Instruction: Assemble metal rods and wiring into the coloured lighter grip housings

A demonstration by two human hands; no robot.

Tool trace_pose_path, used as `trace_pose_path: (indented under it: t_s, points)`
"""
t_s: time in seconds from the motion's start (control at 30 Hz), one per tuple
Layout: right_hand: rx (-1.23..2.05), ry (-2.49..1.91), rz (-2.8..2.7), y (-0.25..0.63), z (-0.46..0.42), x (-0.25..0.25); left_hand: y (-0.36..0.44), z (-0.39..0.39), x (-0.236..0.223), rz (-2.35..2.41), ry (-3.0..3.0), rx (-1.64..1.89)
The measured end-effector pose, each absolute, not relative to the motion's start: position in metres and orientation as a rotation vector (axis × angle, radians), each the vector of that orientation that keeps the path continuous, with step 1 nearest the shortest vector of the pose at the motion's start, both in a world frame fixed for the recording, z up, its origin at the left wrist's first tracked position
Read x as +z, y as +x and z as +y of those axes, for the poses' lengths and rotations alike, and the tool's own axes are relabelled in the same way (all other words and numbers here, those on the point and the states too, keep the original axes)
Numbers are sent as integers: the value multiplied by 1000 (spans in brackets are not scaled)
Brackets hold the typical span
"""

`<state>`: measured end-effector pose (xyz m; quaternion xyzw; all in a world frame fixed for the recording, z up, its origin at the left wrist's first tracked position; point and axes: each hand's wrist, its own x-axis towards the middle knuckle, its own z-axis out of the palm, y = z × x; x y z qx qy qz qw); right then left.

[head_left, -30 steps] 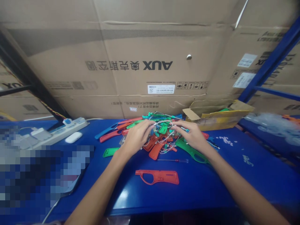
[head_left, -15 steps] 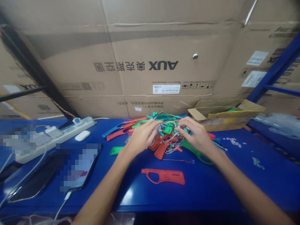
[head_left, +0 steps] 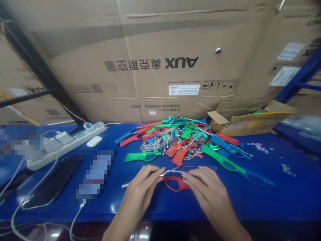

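Note:
In the head view, a red lighter half-shell (head_left: 175, 184) with a finger loop lies on the blue table under my hands. My left hand (head_left: 141, 189) is closed in a pinch at the shell's narrow end, gripping a thin metal rod (head_left: 124, 185) whose end sticks out to its left. A white wire (head_left: 175, 172) runs from there to my right hand (head_left: 209, 185). The right fingers are closed on the wire's other end, over the shell's wide part, which they hide. Just behind lies a screwdriver (head_left: 190, 167), partly covered by the right fingers.
Behind is a pile of red, green and blue shells (head_left: 179, 154), wires and clear parts. A green shell (head_left: 142, 156) lies left, another green shell (head_left: 223, 162) right. An open carton (head_left: 250, 125), power strip (head_left: 72, 144), white earbud case (head_left: 94, 141) and phones (head_left: 50, 184) surround it.
Both hands have come back from the pile to the red half-shell near the front, bringing a metal rod and white wire. The view has shifted slightly.

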<state>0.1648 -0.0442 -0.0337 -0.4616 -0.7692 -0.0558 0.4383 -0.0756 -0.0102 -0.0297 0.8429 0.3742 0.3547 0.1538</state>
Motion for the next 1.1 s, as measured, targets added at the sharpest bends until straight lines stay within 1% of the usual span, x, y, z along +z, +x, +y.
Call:
trace_pose_path:
  t_s: [0.13,0.27,0.47,0.7,0.93,1.1]
  points:
    - [-57,-1131,-1913,163,-44,-35,-77,-6,-40,1095,2304,1090]
    - [44,-1117,-1902,164,-46,-36,-76,-8,-40,1089,2243,1001]
    - [232,-1132,-1929,164,-48,-40,-79,-8,-42,1118,2259,1038]
    - [417,-1197,-1894,163,-51,-43,-79,-9,-39,1147,2275,974]
    - [470,-1206,-1858,163,-50,-43,-80,-6,-44,1153,2390,990]
    - [441,-1236,-1864,163,-50,-45,-80,-4,-44,1195,2412,942]
